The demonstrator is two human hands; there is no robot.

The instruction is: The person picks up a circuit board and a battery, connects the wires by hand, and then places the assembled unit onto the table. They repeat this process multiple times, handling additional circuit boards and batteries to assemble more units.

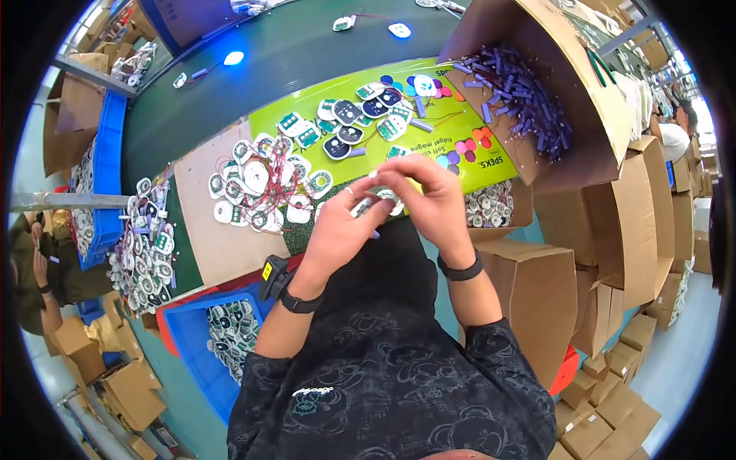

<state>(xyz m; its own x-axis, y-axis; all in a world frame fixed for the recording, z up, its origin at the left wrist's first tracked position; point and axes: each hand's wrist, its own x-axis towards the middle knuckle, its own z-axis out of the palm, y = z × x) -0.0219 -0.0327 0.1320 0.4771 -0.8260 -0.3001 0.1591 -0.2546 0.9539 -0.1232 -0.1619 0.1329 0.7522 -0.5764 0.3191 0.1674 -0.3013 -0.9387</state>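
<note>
Over the near edge of the bench, my two hands meet around a small round white-and-green circuit board (389,196). My left hand (333,234) is closed on it, and the fingers cover much of it. My right hand (435,201) is closed at its upper side, with thumb and forefinger pinching a small white piece (373,174), perhaps a plug. Below the fingers shows the end of a purple cylindrical battery (375,234). Beyond my hands, several boards with green and dark faces (347,113) lie on a bright green printed sheet (307,93). Left of them is a pile of white round boards with red wires (257,178).
A cardboard box (590,115) at the right holds many purple wired batteries (517,96). Lit boards (399,31) rest on the dark green belt (307,38). More boards heap at the left (146,253) and in a blue bin (184,326). Another person's arm (47,295) shows far left.
</note>
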